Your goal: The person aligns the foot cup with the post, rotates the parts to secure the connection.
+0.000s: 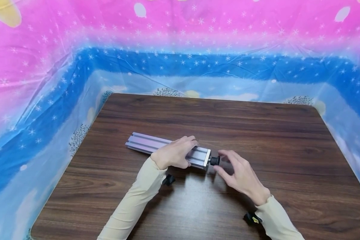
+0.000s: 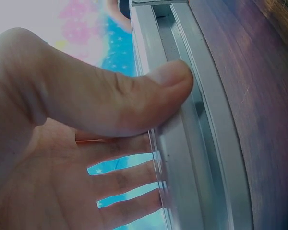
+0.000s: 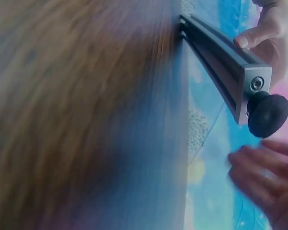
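A slotted aluminium profile point(image 1: 150, 141) lies slantwise over the table, its right end tipped slightly up. My left hand point(image 1: 177, 154) grips it near that end; in the left wrist view the thumb point(image 2: 129, 103) presses one slotted face and the fingers go round the other side. A metal end plate point(image 3: 253, 88) with a socket screw point(image 3: 257, 83) caps the right end. From the plate sticks out a black round levelling foot point(image 1: 215, 161) on a short stem. My right hand point(image 1: 243, 173) hovers beside this foot, thumb and fingers spread apart around it, holding nothing.
The dark wood-grain table point(image 1: 243, 126) extends around the profile. A pink and blue snowflake-patterned cloth point(image 1: 174, 60) hangs along its back and sides. Black wrist mounts point(image 1: 252, 218) sit under both cuffs, close above the tabletop.
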Motion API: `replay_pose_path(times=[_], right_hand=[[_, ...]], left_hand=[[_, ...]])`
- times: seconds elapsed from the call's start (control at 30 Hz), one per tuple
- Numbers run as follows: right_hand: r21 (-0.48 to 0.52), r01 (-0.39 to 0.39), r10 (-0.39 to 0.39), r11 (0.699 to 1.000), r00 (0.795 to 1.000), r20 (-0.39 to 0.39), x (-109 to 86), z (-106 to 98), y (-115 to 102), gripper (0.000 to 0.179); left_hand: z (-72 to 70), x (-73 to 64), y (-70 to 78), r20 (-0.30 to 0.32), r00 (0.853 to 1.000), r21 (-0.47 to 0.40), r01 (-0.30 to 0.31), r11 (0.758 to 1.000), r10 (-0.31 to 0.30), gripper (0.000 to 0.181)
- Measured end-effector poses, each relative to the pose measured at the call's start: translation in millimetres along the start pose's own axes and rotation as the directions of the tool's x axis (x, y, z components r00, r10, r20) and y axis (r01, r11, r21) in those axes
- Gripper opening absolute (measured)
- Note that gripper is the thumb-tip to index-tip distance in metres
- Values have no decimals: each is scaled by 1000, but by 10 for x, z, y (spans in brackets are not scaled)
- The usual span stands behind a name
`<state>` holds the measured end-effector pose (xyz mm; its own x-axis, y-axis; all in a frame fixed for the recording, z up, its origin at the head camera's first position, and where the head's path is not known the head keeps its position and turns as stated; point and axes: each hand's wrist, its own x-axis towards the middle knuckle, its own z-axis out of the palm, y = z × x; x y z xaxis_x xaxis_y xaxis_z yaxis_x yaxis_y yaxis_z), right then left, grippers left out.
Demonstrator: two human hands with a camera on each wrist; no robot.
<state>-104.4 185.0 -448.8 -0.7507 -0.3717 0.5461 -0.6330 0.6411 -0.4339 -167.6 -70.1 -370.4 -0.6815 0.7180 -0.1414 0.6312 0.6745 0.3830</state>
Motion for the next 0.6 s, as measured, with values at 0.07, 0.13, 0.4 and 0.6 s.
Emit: replay_pose_path(times=[0.07,0.13,0.4,0.6], right_hand=[[29,71,-71,997,997,-5,-3,-12,4,56],[51,134,-133,990,991,-11,4,-17,7,61],[33,162,-161,986,987,-9,28,-30,-1,47],[2,87,-87,996,996,-10,12,-37,2,38]], left_hand=[[-9,-1,4,1,1000,1,-2,1000,2,56],[-15,0,4,-2,1000,4,-5,1000,5,55],[-17,2,9,3,1000,-11,7,1000,-7,55],[-16,1,25,5,1000,-15,15,1000,-15,58]])
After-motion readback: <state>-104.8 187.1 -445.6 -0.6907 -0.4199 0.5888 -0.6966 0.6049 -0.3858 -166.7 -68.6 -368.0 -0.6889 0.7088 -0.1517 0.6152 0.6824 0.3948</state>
